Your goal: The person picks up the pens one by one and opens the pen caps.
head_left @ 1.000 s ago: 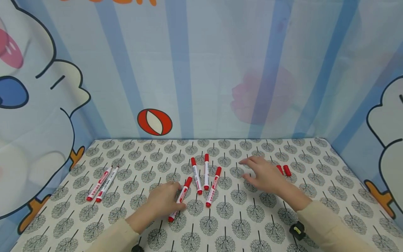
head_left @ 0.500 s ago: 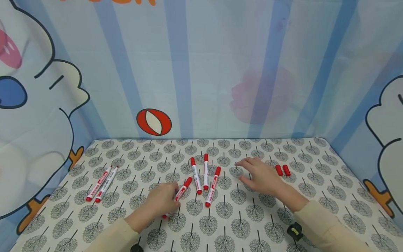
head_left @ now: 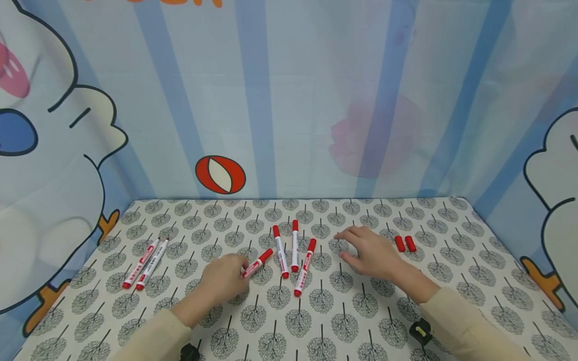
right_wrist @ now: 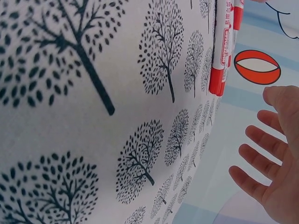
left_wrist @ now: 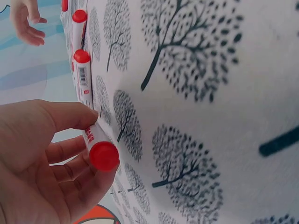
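My left hand (head_left: 224, 277) grips a red-capped whiteboard marker (head_left: 258, 263) between thumb and fingers; its cap points away toward the upper right in the head view. Up close in the left wrist view, the marker's round red end (left_wrist: 103, 156) faces the camera, the thumb lying along the white barrel. My right hand (head_left: 371, 252) holds nothing, its fingers spread loosely over the cloth. Between the hands lie three capped markers: one on the left (head_left: 280, 252), one in the middle (head_left: 295, 245) and one on the right (head_left: 305, 267).
Two uncapped markers, a red-printed one (head_left: 141, 263) and a whiter one (head_left: 152, 264), lie side by side at the left. Two loose red caps (head_left: 405, 244) rest beyond the right hand. A tree-patterned cloth (head_left: 343, 321) covers the table, with a printed curtain (head_left: 298, 100) behind.
My left hand has taken hold of the marker beside it and shifted it slightly left, away from the three others. My right hand has barely moved.
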`<state>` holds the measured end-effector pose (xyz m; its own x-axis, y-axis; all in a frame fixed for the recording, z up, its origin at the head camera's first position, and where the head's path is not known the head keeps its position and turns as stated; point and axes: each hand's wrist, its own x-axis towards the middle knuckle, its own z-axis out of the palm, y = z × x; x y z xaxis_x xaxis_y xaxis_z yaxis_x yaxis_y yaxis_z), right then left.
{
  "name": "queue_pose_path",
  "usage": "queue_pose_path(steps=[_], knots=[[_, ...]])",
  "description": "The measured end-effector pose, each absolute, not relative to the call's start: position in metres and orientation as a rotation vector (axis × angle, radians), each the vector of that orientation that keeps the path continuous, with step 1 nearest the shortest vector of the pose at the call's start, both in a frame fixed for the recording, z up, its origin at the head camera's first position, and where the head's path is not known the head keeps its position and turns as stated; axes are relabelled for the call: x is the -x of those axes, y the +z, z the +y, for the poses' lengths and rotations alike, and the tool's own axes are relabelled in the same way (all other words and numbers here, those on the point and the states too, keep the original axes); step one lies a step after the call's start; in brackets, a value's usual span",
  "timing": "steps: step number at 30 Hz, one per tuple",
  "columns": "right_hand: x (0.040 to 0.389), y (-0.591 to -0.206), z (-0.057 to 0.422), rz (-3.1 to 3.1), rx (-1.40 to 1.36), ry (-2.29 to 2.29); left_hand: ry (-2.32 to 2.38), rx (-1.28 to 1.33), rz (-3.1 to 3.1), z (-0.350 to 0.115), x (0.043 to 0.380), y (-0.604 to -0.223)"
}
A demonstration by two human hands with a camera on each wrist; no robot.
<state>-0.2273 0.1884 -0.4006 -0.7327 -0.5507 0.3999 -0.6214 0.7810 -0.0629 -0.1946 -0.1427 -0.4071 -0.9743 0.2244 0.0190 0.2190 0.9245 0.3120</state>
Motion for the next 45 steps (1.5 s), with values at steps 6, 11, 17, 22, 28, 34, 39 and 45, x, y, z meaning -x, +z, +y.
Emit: queue_pose_path(steps=[6, 11, 17, 22, 28, 34, 39, 45], knots=[[0.227, -0.401, 0.186, -2.621, -0.891, 0.283, 0.466, -0.356, 3.109, -0.143, 0.198, -0.398], [0.227, -0.402, 0.184, -2.617, -0.903, 0.303, 0.447, -0.386, 3.159, -0.140, 0.200, -0.393], [0.226, -0.402, 0.182, -2.594, -0.914, 0.327, 0.450, -0.438, 3.172, -0.131, 0.202, -0.386], [0.226, -0.401, 0.180, -2.588, -0.930, 0.334, 0.441, -0.484, 3.184, -0.124, 0.205, -0.382], [0.225, -0.399, 0.178, -2.580, -0.937, 0.339, 0.421, -0.557, 3.215, -0.115, 0.208, -0.379], [0.226, -0.398, 0.173, -2.593, -0.935, 0.371, 0.447, -0.671, 3.245, -0.106, 0.211, -0.376], [0.227, -0.398, 0.169, -2.608, -0.941, 0.374, 0.462, -0.714, 3.261, -0.099, 0.214, -0.376], [0.227, -0.397, 0.164, -2.598, -0.966, 0.384, 0.484, -0.769, 3.261, -0.092, 0.216, -0.377]])
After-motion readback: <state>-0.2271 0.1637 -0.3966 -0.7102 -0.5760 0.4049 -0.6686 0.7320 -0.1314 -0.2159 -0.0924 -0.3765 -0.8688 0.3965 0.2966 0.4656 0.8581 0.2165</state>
